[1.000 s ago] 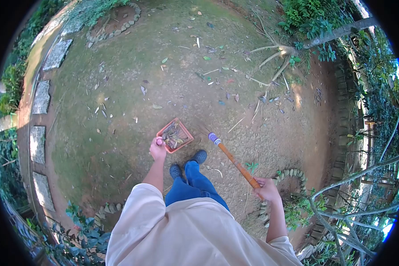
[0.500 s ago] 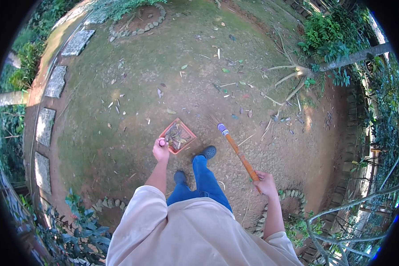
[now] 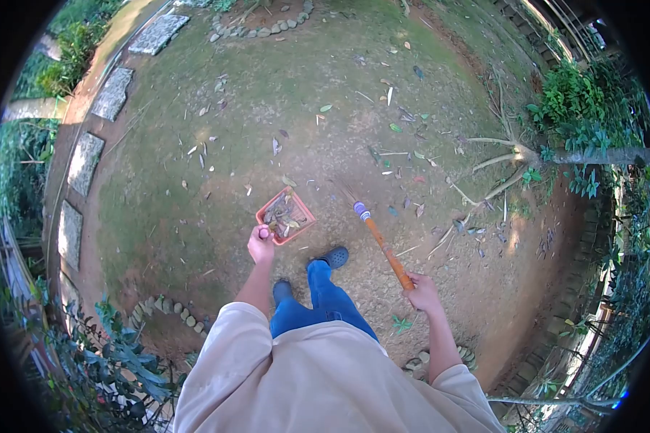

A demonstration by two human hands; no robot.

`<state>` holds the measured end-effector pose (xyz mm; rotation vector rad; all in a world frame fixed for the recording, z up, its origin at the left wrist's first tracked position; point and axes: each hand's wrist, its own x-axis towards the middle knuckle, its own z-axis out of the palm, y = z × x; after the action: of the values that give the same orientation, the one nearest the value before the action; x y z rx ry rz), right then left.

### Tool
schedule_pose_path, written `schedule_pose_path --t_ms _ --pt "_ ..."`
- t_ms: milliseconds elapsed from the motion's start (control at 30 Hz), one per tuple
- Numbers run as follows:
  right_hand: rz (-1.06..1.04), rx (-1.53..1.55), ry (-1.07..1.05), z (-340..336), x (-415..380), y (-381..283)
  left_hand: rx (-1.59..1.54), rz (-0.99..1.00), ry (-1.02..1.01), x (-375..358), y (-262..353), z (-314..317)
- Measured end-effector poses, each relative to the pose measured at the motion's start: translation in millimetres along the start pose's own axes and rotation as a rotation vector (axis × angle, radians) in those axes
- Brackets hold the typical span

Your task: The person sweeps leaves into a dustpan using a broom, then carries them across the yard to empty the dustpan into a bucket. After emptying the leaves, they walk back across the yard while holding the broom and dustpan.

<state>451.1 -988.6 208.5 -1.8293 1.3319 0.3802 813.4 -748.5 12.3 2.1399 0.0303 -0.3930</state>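
My left hand [image 3: 261, 244] is closed around the pink handle end of an orange-red dustpan [image 3: 309, 214]. Dry leaves [image 3: 282, 216] lie inside the pan, heaped toward the handle side. In my right hand [image 3: 422, 292] is the orange-brown stick of a broom [image 3: 387, 251], gripped near its upper end. Purple and white binding wraps the broom where its thin bristles begin. Those bristles point forward, toward the ground just right of the dustpan. My feet, in dark clogs [image 3: 335, 257], stand behind the pan.
Fallen leaves [image 3: 396, 128] are scattered over the mossy ground ahead. A tree trunk with spreading roots [image 3: 520, 155] stands at right. Stone slabs [image 3: 87, 163] line the left edge. Stone rings [image 3: 267, 30] show at far ahead and near my sides. Shrubs [image 3: 115, 353] crowd the lower left.
The view has turned, so the ground, tree and slabs shift in frame. Leaves in the dustpan have gathered nearer its handle side. Both hands keep their holds.
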Motion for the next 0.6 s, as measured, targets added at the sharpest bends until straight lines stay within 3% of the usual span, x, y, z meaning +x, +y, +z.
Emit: schedule_pose_path --t_ms 267,433,600 --pt "0.010 0.078 -0.232 -80.8 -16.5 -21.8 -0.012 -0.061 0.026 2.2 16.6 10.6" --pt "0.053 0.063 -0.185 -88.7 -32.6 -45.9 0.012 -0.067 0.047 -3.2 20.7 6.1" --pt "-0.070 0.101 -0.063 -70.0 -31.7 -33.8 0.016 -0.061 0.042 3.0 25.0 -8.4"
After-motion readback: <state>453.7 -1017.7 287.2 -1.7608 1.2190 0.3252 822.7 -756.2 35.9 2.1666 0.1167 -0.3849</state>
